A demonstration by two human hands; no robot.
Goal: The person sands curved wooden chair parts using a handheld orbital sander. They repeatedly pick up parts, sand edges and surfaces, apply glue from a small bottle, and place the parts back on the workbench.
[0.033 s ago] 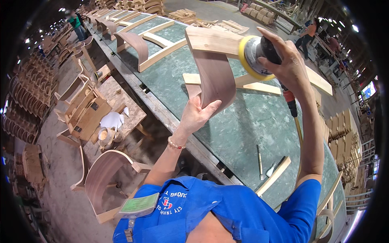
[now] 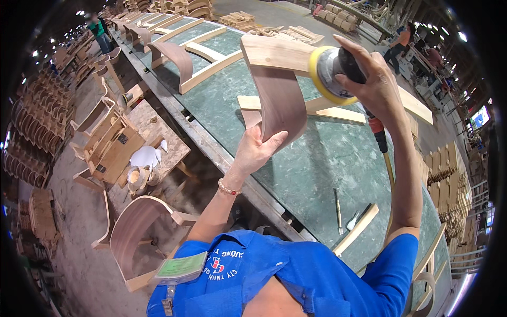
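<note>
My left hand (image 2: pixel 260 150) grips the lower bend of a curved wooden chair backrest (image 2: pixel 280 100), thumb on its dark veneer face. The piece is tilted above the green table (image 2: pixel 311 158), with pale wooden legs joined to it. In my right hand (image 2: pixel 377 79) is a round orbital sander (image 2: pixel 332 74) with a yellow-edged pad. That pad stands on edge against the end of the upper pale leg (image 2: pixel 280 53). From the sander's dark fitting an air hose (image 2: pixel 390 166) runs down beside my right forearm. The fingers behind the backrest are partly hidden.
A thin hand tool (image 2: pixel 338 211) and a pale wooden strip (image 2: pixel 359 227) lie on the near tabletop. More chair frames (image 2: pixel 171 58) line the table's far end. To the left stand a low bench (image 2: pixel 153 124) with a wooden box and another curved backrest (image 2: pixel 140 227). People work in the distance.
</note>
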